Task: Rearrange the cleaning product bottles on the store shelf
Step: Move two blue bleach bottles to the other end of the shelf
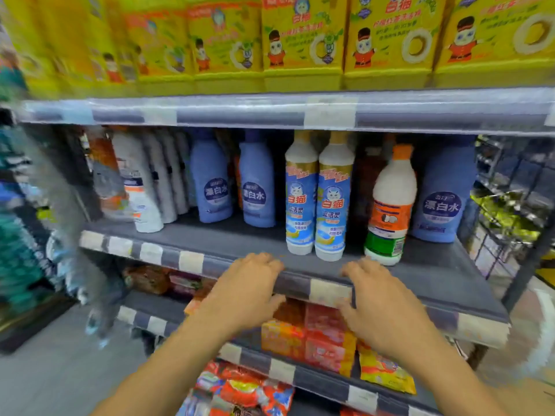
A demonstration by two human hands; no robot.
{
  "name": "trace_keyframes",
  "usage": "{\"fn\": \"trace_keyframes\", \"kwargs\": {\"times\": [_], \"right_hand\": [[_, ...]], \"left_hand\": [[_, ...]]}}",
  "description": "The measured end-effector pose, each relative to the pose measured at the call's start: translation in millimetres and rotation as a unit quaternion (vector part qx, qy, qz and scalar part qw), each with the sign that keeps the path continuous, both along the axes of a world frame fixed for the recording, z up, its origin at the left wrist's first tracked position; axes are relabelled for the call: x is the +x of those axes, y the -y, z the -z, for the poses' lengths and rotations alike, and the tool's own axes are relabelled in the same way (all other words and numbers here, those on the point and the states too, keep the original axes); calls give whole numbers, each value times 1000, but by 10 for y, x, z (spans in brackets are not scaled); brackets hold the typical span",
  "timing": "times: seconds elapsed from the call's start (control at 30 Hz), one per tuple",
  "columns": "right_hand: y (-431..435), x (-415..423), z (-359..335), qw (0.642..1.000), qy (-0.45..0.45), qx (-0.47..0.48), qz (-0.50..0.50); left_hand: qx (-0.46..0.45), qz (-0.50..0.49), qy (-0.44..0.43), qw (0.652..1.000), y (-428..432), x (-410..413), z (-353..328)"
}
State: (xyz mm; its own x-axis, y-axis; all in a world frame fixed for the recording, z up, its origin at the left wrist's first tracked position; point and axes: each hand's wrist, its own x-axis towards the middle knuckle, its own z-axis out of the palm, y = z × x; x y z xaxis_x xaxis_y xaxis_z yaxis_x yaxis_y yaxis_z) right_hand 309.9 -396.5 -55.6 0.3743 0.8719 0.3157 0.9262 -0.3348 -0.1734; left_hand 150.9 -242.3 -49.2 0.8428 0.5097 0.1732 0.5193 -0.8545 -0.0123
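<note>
On grey shop shelf (435,271), front edge w/ price strip (300,285): L hand (249,283) & R hand (381,298) rest there, fingers relaxed, holding nothing. Near shelf front: two white-blue 白猫 bottles (332,199), upright, touching; orange-cap white bottle (390,205). Shelf rear: blue 漂白水 bottles (258,187). Above shelf: yellow 白猫 containers (303,40).

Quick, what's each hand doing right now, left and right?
Left hand: open, resting on the shelf edge, holding nothing.
Right hand: open, resting on the same edge, holding nothing.
</note>
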Motion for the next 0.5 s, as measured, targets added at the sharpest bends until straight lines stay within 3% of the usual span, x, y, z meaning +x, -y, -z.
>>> {"fn": "trace_keyframes", "kwargs": {"times": [0.23, 0.5], "right_hand": [[-1177, -745, -233, 997, -69, 35, 2], [-2252, -779, -239, 984, -87, 73, 135]], "left_hand": [[93, -78, -18, 992, -1022, -751, -296], [94, -68, 45, 992, -1983, -818, -212]]}}
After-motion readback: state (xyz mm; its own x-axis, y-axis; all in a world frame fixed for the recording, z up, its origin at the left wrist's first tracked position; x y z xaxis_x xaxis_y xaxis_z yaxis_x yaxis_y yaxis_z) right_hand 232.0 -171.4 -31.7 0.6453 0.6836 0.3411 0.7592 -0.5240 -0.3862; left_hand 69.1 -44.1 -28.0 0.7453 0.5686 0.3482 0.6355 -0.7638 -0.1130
